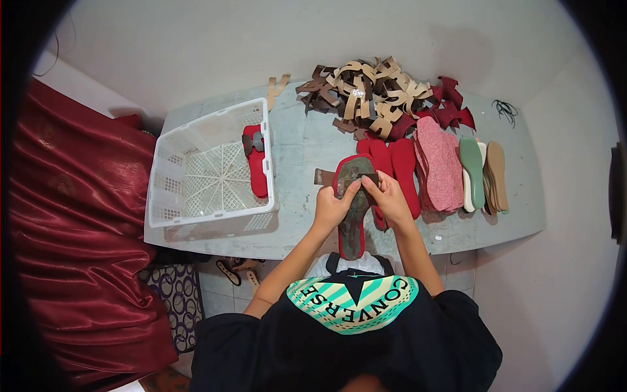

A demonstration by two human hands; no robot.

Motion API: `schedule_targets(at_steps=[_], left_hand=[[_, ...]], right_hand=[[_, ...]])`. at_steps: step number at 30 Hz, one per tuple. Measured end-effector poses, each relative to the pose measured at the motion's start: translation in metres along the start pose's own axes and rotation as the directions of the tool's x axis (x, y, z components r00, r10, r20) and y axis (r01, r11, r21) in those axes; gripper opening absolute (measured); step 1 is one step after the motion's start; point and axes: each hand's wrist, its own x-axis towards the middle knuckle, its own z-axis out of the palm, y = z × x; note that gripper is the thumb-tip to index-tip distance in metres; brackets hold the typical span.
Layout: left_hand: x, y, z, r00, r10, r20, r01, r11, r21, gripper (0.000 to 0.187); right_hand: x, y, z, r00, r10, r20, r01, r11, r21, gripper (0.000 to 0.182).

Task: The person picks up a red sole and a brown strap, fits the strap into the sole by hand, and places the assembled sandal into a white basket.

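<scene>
In front of my chest a red-edged shoe insole point(353, 225) is held up, its grey, stained underside towards me. My left hand point(333, 206) grips its left edge, thumb on the underside. My right hand point(390, 201) is closed at the right edge, pressing the end of a dark brown strap point(369, 176) against the underside with the thumb. The strap's other end point(324, 177) sticks out to the left. Just behind my right hand lie several red insoles point(403, 171), partly hidden by the held one.
On the left of the table point(294, 228), a white plastic basket point(210, 217) holds a red insole with a brown strap point(256, 170). Brown, beige and dark red straps point(359, 91) are heaped at the back. Pink insoles point(437, 166), green ones point(471, 166) and tan ones point(497, 173) lie right.
</scene>
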Motion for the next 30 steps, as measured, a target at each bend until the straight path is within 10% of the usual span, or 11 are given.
schedule_targets(at_steps=[18, 30], left_hand=[[0.003, 0.0, -0.002, 1.0, 0.017, 0.008, -0.016, 0.995, -0.103, 0.024], [-0.003, 0.006, -0.003, 0.987, -0.04, -0.157, 0.078, 0.967, 0.242, 0.046]], right_hand=[[0.004, 0.01, -0.004, 0.996, 0.079, -0.041, -0.083, 0.991, -0.105, 0.023], [0.006, 0.015, -0.004, 0.999, 0.028, -0.026, -0.031, 0.99, -0.138, 0.022]])
